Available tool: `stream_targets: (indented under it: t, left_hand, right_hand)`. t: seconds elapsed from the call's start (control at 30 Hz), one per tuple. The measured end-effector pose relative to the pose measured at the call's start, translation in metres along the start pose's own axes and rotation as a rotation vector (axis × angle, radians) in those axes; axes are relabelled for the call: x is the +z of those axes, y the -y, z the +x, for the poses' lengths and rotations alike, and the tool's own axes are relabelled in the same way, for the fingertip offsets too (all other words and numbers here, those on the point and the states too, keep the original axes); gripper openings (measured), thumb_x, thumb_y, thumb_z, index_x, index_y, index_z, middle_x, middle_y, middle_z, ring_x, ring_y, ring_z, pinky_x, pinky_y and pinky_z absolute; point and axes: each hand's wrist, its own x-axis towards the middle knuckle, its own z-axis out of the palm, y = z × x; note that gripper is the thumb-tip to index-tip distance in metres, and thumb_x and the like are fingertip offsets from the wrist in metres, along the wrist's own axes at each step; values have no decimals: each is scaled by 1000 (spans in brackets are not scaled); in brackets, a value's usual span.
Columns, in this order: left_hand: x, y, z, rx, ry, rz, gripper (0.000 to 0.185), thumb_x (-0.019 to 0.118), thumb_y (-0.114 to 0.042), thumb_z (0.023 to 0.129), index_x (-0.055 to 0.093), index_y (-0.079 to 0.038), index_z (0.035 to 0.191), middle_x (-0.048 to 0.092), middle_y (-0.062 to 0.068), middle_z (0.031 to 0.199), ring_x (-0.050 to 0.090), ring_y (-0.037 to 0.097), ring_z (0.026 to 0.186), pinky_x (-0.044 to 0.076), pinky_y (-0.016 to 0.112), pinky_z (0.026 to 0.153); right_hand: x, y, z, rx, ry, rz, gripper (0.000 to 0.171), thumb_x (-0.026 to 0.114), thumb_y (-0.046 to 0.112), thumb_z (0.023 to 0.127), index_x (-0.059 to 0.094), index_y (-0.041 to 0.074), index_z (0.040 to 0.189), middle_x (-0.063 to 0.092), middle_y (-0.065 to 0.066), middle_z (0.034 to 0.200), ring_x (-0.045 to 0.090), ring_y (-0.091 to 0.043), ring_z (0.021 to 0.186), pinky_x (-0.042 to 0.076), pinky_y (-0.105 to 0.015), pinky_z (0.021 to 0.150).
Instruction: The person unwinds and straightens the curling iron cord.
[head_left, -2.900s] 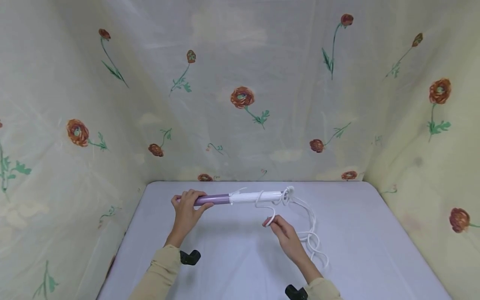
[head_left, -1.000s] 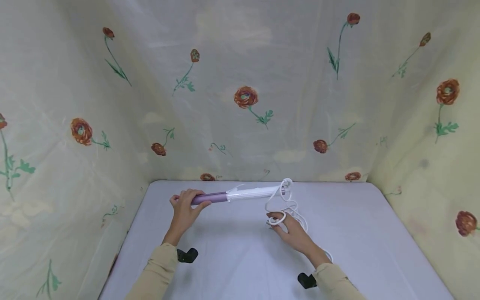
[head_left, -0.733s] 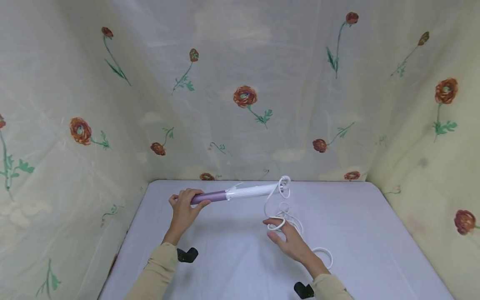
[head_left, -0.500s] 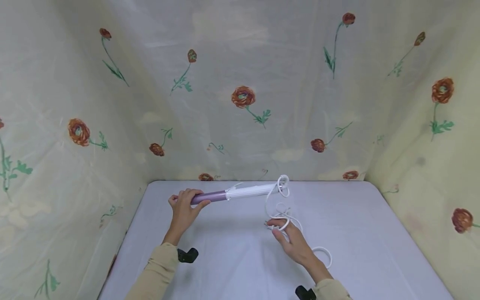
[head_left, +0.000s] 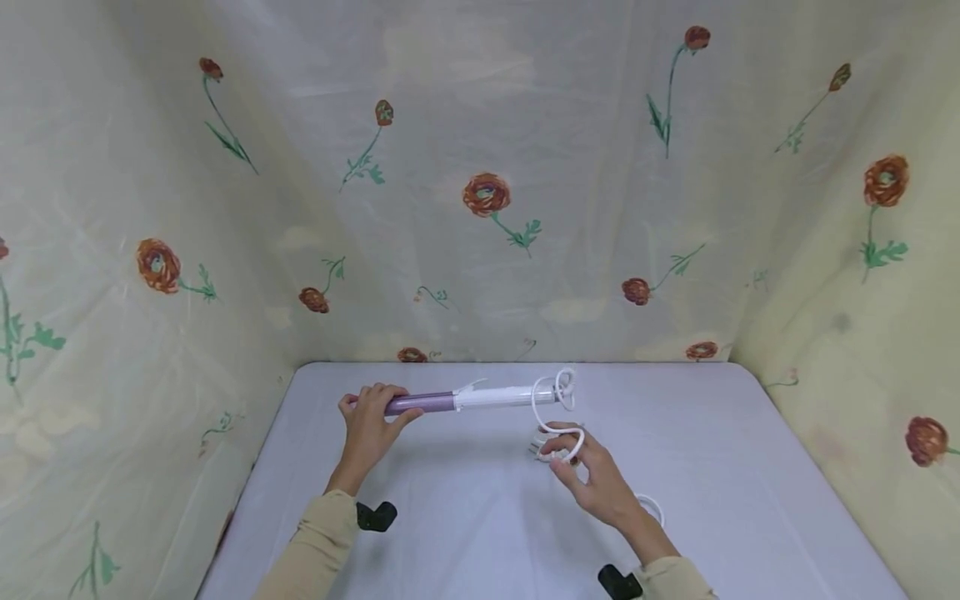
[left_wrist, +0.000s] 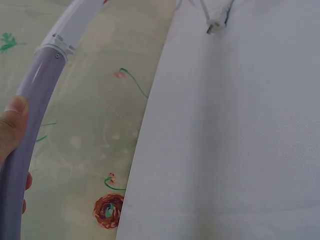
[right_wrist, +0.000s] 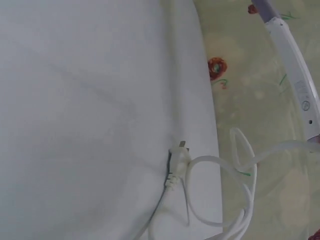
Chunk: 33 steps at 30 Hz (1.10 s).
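A curling iron (head_left: 495, 397) with a purple barrel and white handle is held level above the table. My left hand (head_left: 371, 425) grips its purple part, the thumb along the near side; the left wrist view shows that thumb (left_wrist: 14, 122) on it. A white power cord (head_left: 542, 412) loops at the iron's right end and runs down to my right hand (head_left: 600, 479). That hand holds the gathered cord with bent fingers, one loop lying over them and the thumb apart. The plug (right_wrist: 179, 162) shows in the right wrist view, where the hand is out of sight.
A white-covered table (head_left: 450, 533) lies under both hands. Flowered cloth (head_left: 570, 275) hangs behind it and along both sides. Another bend of the cord (head_left: 651, 508) shows beyond the right wrist. Dark wrist devices (head_left: 377, 517) sit near each sleeve.
My right hand has gone from pinching the cord near the iron to holding several gathered loops. The hanging cord bundle has been drawn into it. The iron's right end rose, then dipped back level.
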Motion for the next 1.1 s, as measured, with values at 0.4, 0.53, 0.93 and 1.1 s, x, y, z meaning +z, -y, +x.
stream_targets:
  t: [0.4, 0.53, 0.93, 1.1]
  left_hand:
    - [-3, 6, -1, 45, 2, 14, 39, 76, -42, 75, 67, -15, 102, 68, 6, 94, 52, 23, 88, 17, 55, 92]
    - [-4, 9, -1, 63, 21, 29, 40, 75, -44, 74, 68, -16, 102, 67, 3, 94, 53, 22, 89, 18, 53, 93]
    - [-8, 14, -5, 77, 69, 15, 41, 75, -45, 74, 68, -17, 103, 67, 2, 94, 53, 21, 91, 18, 52, 92]
    - [-10, 17, -7, 85, 89, -1, 39, 75, -45, 74, 68, -18, 101, 67, 0, 94, 52, 20, 90, 18, 52, 93]
  right_hand:
    - [-30, 19, 28, -48, -59, 63, 21, 57, -10, 83, 63, 1, 100, 59, -22, 116, 56, -24, 101, 45, -20, 64]
    - [-44, 33, 40, -34, -69, 72, 17, 55, -9, 84, 63, -3, 98, 59, -25, 113, 55, -17, 94, 43, -19, 61]
    - [-50, 2, 56, 63, -170, -35, 15, 54, -5, 89, 67, 2, 93, 65, -14, 93, 43, -1, 72, 36, -18, 60]
    - [-53, -19, 59, 206, -187, -69, 19, 49, 11, 98, 67, 8, 95, 64, -8, 92, 48, -5, 79, 38, -20, 71]
